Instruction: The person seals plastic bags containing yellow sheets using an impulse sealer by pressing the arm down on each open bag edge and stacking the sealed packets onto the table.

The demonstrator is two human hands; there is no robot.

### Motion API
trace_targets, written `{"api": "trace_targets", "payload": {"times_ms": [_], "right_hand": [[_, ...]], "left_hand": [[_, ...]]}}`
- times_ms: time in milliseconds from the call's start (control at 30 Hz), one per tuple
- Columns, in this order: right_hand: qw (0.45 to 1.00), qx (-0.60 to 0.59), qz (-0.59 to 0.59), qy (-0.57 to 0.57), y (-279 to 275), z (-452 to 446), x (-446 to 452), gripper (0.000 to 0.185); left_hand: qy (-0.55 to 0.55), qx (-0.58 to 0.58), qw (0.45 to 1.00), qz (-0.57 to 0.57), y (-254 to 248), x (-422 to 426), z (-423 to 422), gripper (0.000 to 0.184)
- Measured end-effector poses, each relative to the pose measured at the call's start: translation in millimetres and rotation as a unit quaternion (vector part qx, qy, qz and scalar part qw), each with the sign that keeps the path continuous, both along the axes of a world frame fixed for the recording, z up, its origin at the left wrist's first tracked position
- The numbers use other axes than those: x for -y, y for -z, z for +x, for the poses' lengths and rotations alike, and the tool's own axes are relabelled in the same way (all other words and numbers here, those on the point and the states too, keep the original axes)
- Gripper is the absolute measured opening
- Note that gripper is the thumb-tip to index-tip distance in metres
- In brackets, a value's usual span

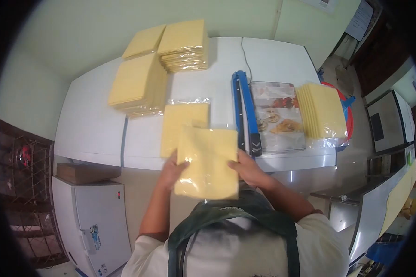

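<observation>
"While both hands hold the yellow pack (207, 161), where is it, compared with the blue sealer (246, 113)?"

"It is to the left of the blue sealer and near its closer end, above the near edge of the white table (143, 152). The pack has a clear plastic cover, which shines at the lower part."

"And how are the fingers?"

"The left hand (172, 170) pinches the left edge, with the thumb on the upper face. The right hand (245, 167) does the same at the right edge, just beside the near end of the blue sealer. Other fingers are mostly hidden, so I cannot tell if they are spread or pressed together."

"What lies to the left of the blue sealer?"

"One flat pack (182, 115) is on the table, and the held one partly covers it from view. Farther to the left and back, I see three piles of yellow packs (136, 81), close to each other."

"And to the right?"

"Just beside the blue sealer lies a flat thing with food pictures (277, 117). After it, a leaning row of yellow packs (326, 111) overlaps it a little, and behind this row a red basin (350, 121) is partly visible. A thin cable (244, 48) runs behind the blue sealer."
</observation>
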State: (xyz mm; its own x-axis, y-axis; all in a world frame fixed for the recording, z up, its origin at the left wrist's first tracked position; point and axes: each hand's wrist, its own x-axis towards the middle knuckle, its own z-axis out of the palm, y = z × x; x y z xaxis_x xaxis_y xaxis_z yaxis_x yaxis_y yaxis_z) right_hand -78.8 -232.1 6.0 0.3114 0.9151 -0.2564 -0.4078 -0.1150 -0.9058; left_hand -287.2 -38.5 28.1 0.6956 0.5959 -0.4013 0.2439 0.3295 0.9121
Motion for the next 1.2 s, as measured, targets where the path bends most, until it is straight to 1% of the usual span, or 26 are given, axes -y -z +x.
{"api": "trace_targets", "payload": {"times_ms": [100,167,200,233,267,300,333,367,400,467,533,567,600,667,733,800,833,867,900,933,967,1000,1033,1100,1133,1200], "right_hand": [[0.974,0.201,-0.089,0.053,-16.1,-20.4,-72.9,0.046],[0.97,0.21,-0.087,0.089,28.9,-6.3,-137.9,0.049],[0.97,0.21,-0.086,0.09,31.6,-8.7,-140.6,0.049],[0.933,0.318,-0.139,0.092,33.0,-9.6,-141.2,0.05],[0.882,0.422,-0.189,0.094,33.8,-8.4,-144.1,0.051],[0.881,0.423,-0.188,0.099,36.9,-9.5,-147.8,0.051],[0.864,0.452,-0.2,0.093,45.0,-15.1,-149.4,0.055],[0.847,0.479,-0.212,0.087,55.1,-21.8,-150.6,0.06],[0.831,0.512,-0.189,0.113,60.2,-30.8,-152.3,0.065],[0.84,0.498,-0.185,0.11,70.1,-30.8,-149.2,0.067],[0.849,0.486,-0.176,0.11,67.2,-31.8,-137.6,0.07],[0.827,0.526,-0.168,0.102,65.6,-40.7,-122.6,0.069],[0.804,0.565,-0.161,0.093,60.9,-47.0,-106.5,0.069],[0.836,0.528,-0.102,-0.111,17.2,-42.0,-54.6,0.06],[0.896,0.362,0.034,-0.254,-19.1,-18.0,-7.3,0.037],[0.978,0.14,-0.02,-0.154,-69.4,15.7,40.6,0.023],[0.964,0.256,0.076,0.003,-42.4,47.5,63.9,0.014],[0.868,0.437,-0.096,0.215,-49.9,69.3,78.7,0.013],[0.773,0.472,-0.157,0.393,-43.3,94.9,91.9,0.017],[0.625,0.603,-0.194,0.456,-35.3,123.4,116.2,0.027],[0.513,0.673,-0.246,0.473,-22.6,147.8,139.6,0.039],[0.483,0.692,-0.268,0.465,-17.9,160.3,157.1,0.043],[0.455,0.71,-0.288,0.454,-11.6,171.9,171.8,0.046],[0.468,0.718,-0.254,0.448,4.2,187.1,193.5,0.044],[0.483,0.727,-0.215,0.439,8.6,192.2,201.7,0.042],[0.486,0.738,-0.197,0.424,10.4,199.3,213.4,0.036]], "left_hand": [[-0.012,0.021,0.998,0.061,-7.3,-69.9,3.3,0.058],[-0.013,-0.008,0.983,0.184,-17.4,-107.5,13.3,0.05],[0.005,-0.046,0.967,0.249,3.6,-117.8,12.2,0.046],[0.022,-0.084,0.946,0.312,25.5,-127.7,12.2,0.042],[0.046,-0.181,0.861,0.472,34.3,-122.5,13.0,0.039],[0.026,-0.27,0.802,0.533,76.8,-129.1,13.1,0.039],[-0.015,-0.225,0.798,0.559,89.2,-123.9,10.9,0.039],[-0.055,-0.179,0.791,0.582,94.6,-120.5,11.8,0.039],[-0.05,-0.176,0.792,0.583,89.6,-122.3,15.4,0.039],[-0.027,-0.129,0.861,0.491,80.5,-120.8,15.8,0.036],[-0.03,-0.133,0.868,0.477,67.2,-112.9,17.4,0.034],[-0.036,-0.137,0.874,0.465,60.3,-109.5,20.7,0.033],[-0.026,-0.174,0.878,0.444,61.7,-110.4,20.5,0.04],[-0.032,-0.206,0.868,0.451,63.1,-106.6,25.1,0.045],[-0.053,-0.277,0.841,0.462,65.4,-101.9,32.7,0.057],[-0.073,-0.293,0.825,0.477,73.9,-102.0,41.2,0.056],[-0.097,-0.313,0.807,0.491,78.1,-100.2,49.6,0.054],[-0.076,-0.381,0.796,0.465,65.8,-94.4,57.6,0.055],[-0.054,-0.447,0.778,0.438,52.1,-86.7,66.2,0.056],[-0.103,-0.446,0.703,0.544,61.3,-80.3,72.8,0.055],[-0.154,-0.434,0.615,0.64,69.3,-73.0,82.6,0.054],[-0.123,-0.35,0.684,0.628,55.0,-62.3,94.6,0.053],[-0.119,-0.344,0.685,0.63,56.7,-50.4,113.0,0.053],[-0.076,-0.099,0.825,0.551,65.0,-21.1,149.5,0.052],[-0.067,-0.066,0.863,0.496,72.1,-13.5,165.8,0.051],[-0.069,-0.045,0.858,0.506,81.3,-1.5,189.4,0.051]]}}
